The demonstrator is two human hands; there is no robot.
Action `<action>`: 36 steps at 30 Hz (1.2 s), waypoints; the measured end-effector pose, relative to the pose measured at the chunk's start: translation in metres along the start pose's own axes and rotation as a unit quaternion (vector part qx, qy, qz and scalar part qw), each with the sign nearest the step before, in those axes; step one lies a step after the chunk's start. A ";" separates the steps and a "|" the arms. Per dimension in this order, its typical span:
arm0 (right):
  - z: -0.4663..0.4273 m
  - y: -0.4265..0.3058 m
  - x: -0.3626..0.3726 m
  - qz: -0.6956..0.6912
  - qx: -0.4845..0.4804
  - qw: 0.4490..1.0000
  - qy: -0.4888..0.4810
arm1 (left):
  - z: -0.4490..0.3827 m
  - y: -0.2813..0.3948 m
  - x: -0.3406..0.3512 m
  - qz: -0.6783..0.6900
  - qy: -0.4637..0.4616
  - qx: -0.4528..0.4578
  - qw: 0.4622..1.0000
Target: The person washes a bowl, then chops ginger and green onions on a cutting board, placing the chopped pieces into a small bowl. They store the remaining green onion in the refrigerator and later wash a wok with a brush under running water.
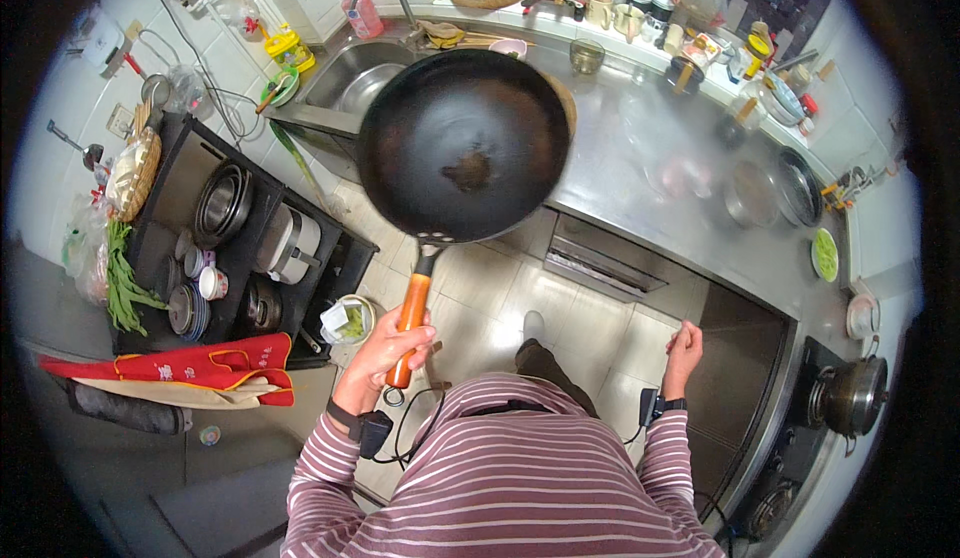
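My left hand point(390, 348) grips the orange-brown wooden handle of a large black wok point(465, 145). The wok is held up over the floor, its dark inside facing me, with a brownish patch near the middle. It partly hides the metal sink point(360, 78) and the edge of the steel counter point(622, 160). My right hand point(683, 342) hangs low beside the counter's front, away from the wok, its fingers curled with nothing seen in them. Both wrists wear black bands with small devices.
A black shelf rack point(259, 183) with bowls and pans stands left, near a small bin point(365, 325) on the floor. A lidded pot point(855, 397) sits on the stove at right. A green bowl of chopped greens point(825, 254) and a steamy-looking glass bowl point(750, 192) rest on the counter.
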State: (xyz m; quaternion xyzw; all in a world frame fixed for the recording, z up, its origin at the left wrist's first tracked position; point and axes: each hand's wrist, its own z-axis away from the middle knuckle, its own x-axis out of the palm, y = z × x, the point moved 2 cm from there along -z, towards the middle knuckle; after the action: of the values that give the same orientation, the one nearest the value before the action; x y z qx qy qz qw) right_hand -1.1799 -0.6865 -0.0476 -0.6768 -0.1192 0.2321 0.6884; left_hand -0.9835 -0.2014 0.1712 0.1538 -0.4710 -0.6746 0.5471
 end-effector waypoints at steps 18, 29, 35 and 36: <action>-0.131 -0.147 0.303 -0.081 -0.043 0.971 -0.220 | -0.137 0.132 -0.148 -0.091 0.301 0.105 0.943; -0.080 -0.161 0.440 -0.092 -0.012 0.968 -0.235 | -0.259 0.216 -0.295 -0.538 0.511 0.161 0.651; -0.019 -0.195 0.586 -0.115 -0.014 0.954 -0.275 | -0.294 0.253 -0.364 -0.444 0.425 0.167 0.771; -0.014 -0.206 0.612 -0.105 -0.051 0.954 -0.276 | -0.297 0.257 -0.373 -0.393 0.389 0.156 0.818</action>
State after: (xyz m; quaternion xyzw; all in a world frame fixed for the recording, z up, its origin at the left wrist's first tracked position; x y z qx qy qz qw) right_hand -0.6125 -0.3994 0.0631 -0.6045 -0.3863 0.3302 0.6135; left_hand -0.4843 0.0005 0.1121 0.6587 -0.2173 -0.6342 0.3415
